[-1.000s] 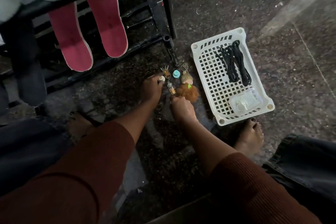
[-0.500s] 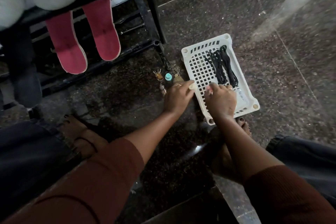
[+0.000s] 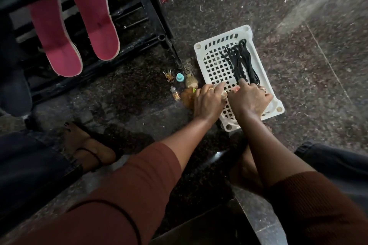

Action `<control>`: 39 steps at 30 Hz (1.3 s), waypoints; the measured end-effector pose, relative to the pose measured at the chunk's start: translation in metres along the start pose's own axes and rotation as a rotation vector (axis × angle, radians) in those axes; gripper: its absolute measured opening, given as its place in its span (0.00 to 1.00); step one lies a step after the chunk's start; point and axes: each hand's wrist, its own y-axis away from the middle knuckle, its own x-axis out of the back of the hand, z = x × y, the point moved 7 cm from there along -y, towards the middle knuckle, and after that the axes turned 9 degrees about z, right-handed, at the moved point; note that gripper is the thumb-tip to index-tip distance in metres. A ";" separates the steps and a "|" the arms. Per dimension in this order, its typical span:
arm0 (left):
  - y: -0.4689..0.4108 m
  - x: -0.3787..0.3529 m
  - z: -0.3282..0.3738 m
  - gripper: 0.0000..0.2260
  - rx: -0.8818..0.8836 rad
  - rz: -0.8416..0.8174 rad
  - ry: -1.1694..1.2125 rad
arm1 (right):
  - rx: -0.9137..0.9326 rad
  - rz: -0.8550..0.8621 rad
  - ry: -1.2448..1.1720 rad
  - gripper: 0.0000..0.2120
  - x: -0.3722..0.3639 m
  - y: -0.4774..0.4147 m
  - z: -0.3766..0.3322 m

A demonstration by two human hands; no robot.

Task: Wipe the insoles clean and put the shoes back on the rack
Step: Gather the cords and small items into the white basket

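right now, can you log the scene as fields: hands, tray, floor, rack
left hand: over the white tray, pinches a small pale item
right hand: beside it over the tray, fingers bent down, grip unclear
tray contents: black laces
floor: keychain trinkets between tray and rack
rack: black rack, two pink insoles stick out

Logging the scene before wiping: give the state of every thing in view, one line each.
Pink insoles: leaning on the rack, toes down.
White basket: on the floor, open side up.
Black laces: bundled, lying in the basket.
Keychains: on the floor beside the basket.
Left hand: at the basket's edge, fingers curled, grip unclear.
Right hand: in the basket, fingers curled, grip unclear.
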 end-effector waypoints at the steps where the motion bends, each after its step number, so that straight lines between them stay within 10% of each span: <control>1: 0.002 0.004 -0.002 0.21 0.005 0.014 0.013 | -0.015 0.020 0.006 0.15 0.004 0.002 -0.004; 8: 0.029 0.048 -0.067 0.15 0.163 0.150 0.053 | 0.514 0.021 -0.240 0.10 0.004 0.027 -0.119; 21: 0.036 0.064 -0.142 0.18 0.400 0.152 0.098 | 0.510 -0.165 -0.045 0.12 -0.050 0.010 -0.185; 29: 0.043 0.073 -0.123 0.17 0.410 0.199 0.206 | 0.419 -0.051 -0.261 0.09 -0.008 0.041 -0.142; 39: 0.079 0.065 -0.098 0.16 0.466 0.181 0.220 | -0.143 0.002 -0.326 0.10 0.008 0.084 -0.018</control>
